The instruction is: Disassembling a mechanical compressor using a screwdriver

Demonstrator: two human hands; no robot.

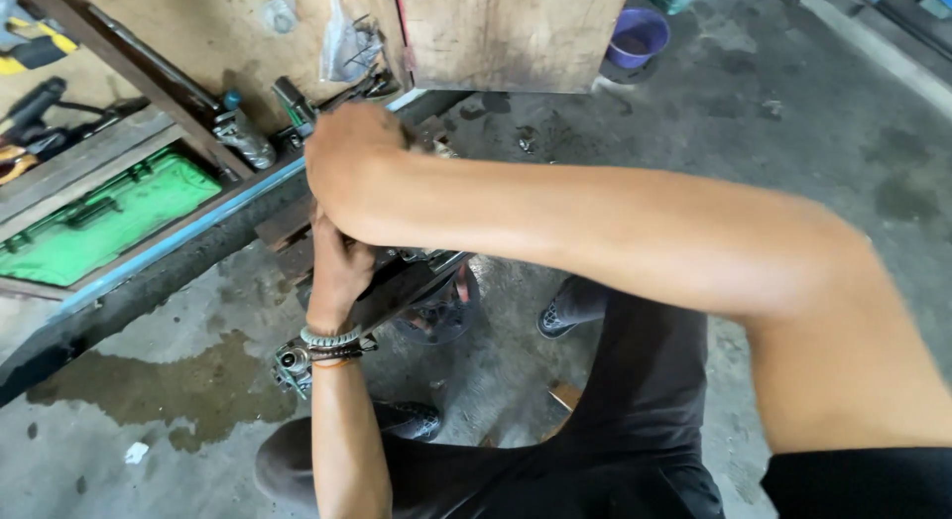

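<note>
The long metal assembly lies slanted under your hands, its long axis running from the lower end near your left wrist up toward the bench edge. Your right hand presses closed on its upper end. Your left hand grips it just below, fingers wrapped around it, the nearer one to the lower end.

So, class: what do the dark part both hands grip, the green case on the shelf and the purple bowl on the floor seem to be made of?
Dark part under the left hand and right hand: likely metal, dull and greasy, with machined edges. Green case: probably moulded plastic, glossy. Purple bowl: apparently plastic, smooth and evenly coloured.
</note>
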